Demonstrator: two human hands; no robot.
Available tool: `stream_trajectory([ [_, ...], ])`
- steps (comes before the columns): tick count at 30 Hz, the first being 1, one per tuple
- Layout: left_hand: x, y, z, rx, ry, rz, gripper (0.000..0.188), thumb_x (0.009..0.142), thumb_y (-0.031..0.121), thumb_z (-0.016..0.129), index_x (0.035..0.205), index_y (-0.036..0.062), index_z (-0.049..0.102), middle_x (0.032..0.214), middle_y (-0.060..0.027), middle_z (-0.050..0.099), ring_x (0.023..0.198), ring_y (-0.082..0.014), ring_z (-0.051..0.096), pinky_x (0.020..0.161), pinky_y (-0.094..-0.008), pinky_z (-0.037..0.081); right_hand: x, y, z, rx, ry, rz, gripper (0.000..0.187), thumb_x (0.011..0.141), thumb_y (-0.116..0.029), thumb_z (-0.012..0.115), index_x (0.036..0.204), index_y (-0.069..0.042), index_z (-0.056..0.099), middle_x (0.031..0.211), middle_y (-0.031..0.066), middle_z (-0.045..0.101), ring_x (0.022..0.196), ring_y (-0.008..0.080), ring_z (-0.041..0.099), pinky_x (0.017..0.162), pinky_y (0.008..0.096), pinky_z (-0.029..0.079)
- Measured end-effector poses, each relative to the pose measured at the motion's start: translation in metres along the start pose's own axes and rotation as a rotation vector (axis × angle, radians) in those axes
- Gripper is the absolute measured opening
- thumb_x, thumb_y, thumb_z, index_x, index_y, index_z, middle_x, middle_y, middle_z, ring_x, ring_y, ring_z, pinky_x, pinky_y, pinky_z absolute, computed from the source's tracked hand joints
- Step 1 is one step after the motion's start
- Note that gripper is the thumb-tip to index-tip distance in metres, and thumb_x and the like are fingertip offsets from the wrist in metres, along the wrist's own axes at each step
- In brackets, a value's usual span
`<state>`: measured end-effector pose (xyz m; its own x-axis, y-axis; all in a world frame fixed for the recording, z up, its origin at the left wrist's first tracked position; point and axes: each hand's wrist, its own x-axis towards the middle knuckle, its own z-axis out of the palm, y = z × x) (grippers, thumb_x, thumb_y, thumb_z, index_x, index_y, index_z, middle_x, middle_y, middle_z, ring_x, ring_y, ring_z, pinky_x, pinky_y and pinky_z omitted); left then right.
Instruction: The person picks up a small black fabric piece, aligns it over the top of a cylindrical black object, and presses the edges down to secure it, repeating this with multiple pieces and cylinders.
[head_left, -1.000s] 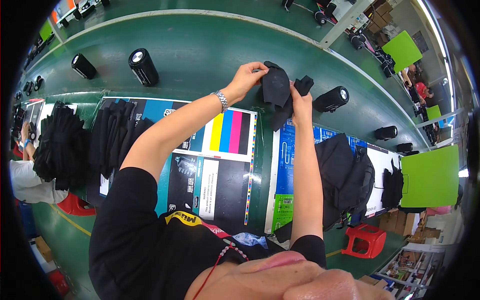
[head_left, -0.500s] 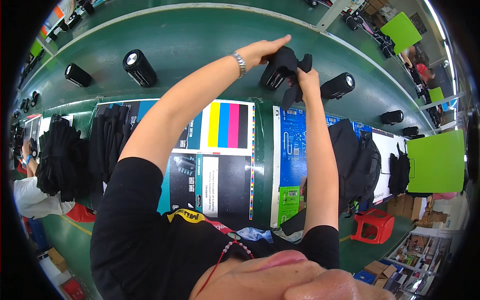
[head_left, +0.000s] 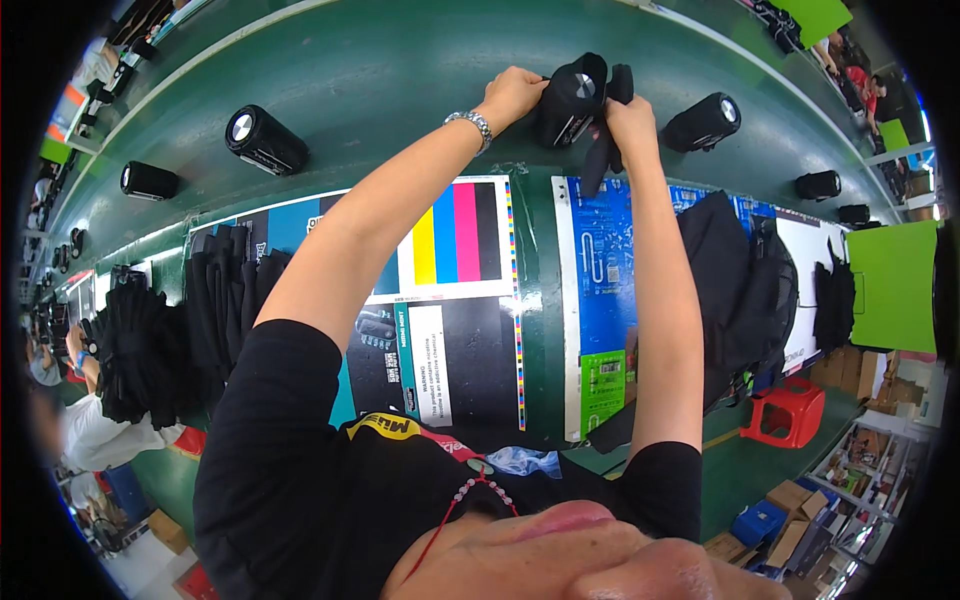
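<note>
Ahead of me on the green bench stands a black cylindrical speaker (head_left: 572, 112) with a shiny round end. My left hand (head_left: 512, 96) is closed against its left side; the fingertips are partly hidden. A dark cloth strip (head_left: 603, 150) hangs at the speaker's right side. My right hand (head_left: 632, 126) is closed on this strip, close beside the speaker. Further right, a second black speaker (head_left: 703, 122) lies tilted on the bench. To the left are another speaker (head_left: 266, 140) with a silver end and a smaller-looking one (head_left: 150, 181).
Printed sheets (head_left: 455, 330) cover the near bench. Black cloth pieces (head_left: 228, 285) are piled at left, and a black bag-like heap (head_left: 745, 290) lies at right. A green panel (head_left: 893, 287) and red stool (head_left: 783, 413) stand beyond. Another person's arm (head_left: 84, 362) shows at far left.
My left hand's outstretched finger has folded in against the speaker. The speaker now shows its shiny round end more. The view has shifted slightly.
</note>
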<state>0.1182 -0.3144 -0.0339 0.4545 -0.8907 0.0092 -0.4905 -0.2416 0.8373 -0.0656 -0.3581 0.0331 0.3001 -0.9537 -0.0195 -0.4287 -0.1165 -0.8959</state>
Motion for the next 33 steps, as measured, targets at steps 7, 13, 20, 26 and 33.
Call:
stream_trajectory([
  [7, 0.002, -0.011, 0.001, -0.345, -0.198, 0.086, 0.039, 0.089, 0.042, 0.06, 0.073, 0.007, 0.07, 0.064, -0.0016, 0.059, 0.06, -0.0146, 0.05, 0.06, -0.0316, 0.042, 0.006, 0.01, -0.013, -0.015, -0.025, 0.048, 0.025, 0.077, -0.015, 0.058, 0.086, 0.007, 0.066, 0.07, 0.0159, 0.068, 0.059, 0.0231, 0.068, 0.057, 0.0335, 0.054],
  [13, -0.019, 0.082, -0.012, -0.869, 0.097, 0.35, 0.067, 0.099, 0.054, 0.028, 0.125, -0.0017, 0.056, 0.116, -0.0106, 0.064, 0.097, -0.0197, 0.059, 0.094, -0.0307, 0.041, 0.01, 0.01, -0.011, -0.13, -0.057, -0.011, 0.026, 0.078, -0.015, 0.058, 0.086, 0.009, 0.062, 0.07, 0.013, 0.065, 0.057, 0.0186, 0.062, 0.052, 0.0291, 0.049],
  [20, -0.022, 0.07, 0.048, -0.97, -0.197, 0.31, 0.073, 0.1, 0.055, 0.02, 0.107, -0.0022, 0.065, 0.088, -0.0043, 0.066, 0.082, -0.0127, 0.059, 0.081, -0.0236, 0.046, 0.021, 0.073, -0.008, 0.159, 0.008, 0.011, 0.027, 0.082, -0.016, 0.057, 0.095, 0.007, 0.063, 0.073, 0.0109, 0.064, 0.058, 0.0169, 0.06, 0.052, 0.0295, 0.047],
  [26, 0.006, 0.045, 0.064, -1.224, -0.21, 0.208, 0.067, 0.101, 0.052, 0.024, 0.083, 0.0041, 0.066, 0.072, 0.0021, 0.059, 0.069, -0.009, 0.054, 0.068, -0.0261, 0.045, 0.047, 0.087, -0.01, -0.073, 0.034, -0.027, 0.021, 0.079, -0.005, 0.047, 0.091, 0.007, 0.061, 0.069, 0.0112, 0.063, 0.055, 0.0195, 0.06, 0.05, 0.0305, 0.047],
  [33, -0.027, 0.068, 0.028, -1.547, 0.013, -0.117, 0.081, 0.091, 0.068, 0.023, 0.102, -0.003, 0.061, 0.088, -0.0166, 0.067, 0.085, -0.0277, 0.064, 0.083, -0.039, 0.051, -0.036, 0.043, 0.003, 0.764, 0.316, 0.196, 0.039, 0.089, -0.038, 0.063, 0.091, 0.001, 0.061, 0.075, 0.013, 0.063, 0.062, 0.0205, 0.063, 0.058, 0.0311, 0.052],
])
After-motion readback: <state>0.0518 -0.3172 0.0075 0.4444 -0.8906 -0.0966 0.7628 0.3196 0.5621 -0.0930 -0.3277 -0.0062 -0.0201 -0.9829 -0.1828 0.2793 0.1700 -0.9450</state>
